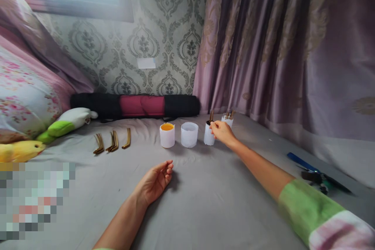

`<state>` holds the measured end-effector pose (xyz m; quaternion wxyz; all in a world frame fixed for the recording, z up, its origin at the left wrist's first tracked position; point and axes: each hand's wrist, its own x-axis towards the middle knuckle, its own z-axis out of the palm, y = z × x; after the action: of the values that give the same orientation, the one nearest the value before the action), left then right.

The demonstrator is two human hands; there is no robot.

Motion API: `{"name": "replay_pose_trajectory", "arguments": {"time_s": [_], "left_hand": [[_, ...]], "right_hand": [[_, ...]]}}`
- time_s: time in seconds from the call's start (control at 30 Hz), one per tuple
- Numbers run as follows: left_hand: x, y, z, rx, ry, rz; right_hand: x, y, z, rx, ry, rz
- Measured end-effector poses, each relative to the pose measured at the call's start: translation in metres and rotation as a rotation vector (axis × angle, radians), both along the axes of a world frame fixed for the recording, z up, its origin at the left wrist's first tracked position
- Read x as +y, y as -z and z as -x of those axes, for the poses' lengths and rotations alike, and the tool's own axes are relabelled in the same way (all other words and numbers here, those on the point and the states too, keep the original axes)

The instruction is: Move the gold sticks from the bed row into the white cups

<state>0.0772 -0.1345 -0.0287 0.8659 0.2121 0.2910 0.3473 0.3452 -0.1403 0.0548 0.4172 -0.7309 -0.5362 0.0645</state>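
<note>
My right hand (223,132) reaches to a narrow white cup (209,136) with a dark inside. Its fingers are pinched together at the cup's rim; what they grip is hidden. Thin brass-coloured sticks (211,115) stand up from that cup. Just behind my hand is another white cup (227,117) with similar sticks in it. My left hand (158,181) rests on the sheet, palm showing, its fingers loosely bent around nothing. Beyond it stand a white cup with a yellow-orange inside (167,136) and a plain white cup (189,135).
Bent brass-coloured pieces (112,141) lie in several small groups at the left on the grey sheet (205,211). Plush toys (68,123) lie farther left. A black and maroon roll (142,105) lies along the wall. Blue-handled and dark tools (310,172) are at the right.
</note>
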Motion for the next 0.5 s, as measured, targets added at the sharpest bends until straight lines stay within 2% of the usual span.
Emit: {"name": "replay_pose_trajectory", "arguments": {"time_s": [0.27, 0.5], "left_hand": [[-0.001, -0.002, 0.0, 0.001, 0.0, 0.005], [-0.001, -0.001, 0.0, 0.005, -0.003, -0.001]], "right_hand": [[-0.005, 0.013, 0.023, 0.013, -0.053, 0.072], [-0.001, 0.039, 0.046, -0.06, -0.08, 0.152]]}}
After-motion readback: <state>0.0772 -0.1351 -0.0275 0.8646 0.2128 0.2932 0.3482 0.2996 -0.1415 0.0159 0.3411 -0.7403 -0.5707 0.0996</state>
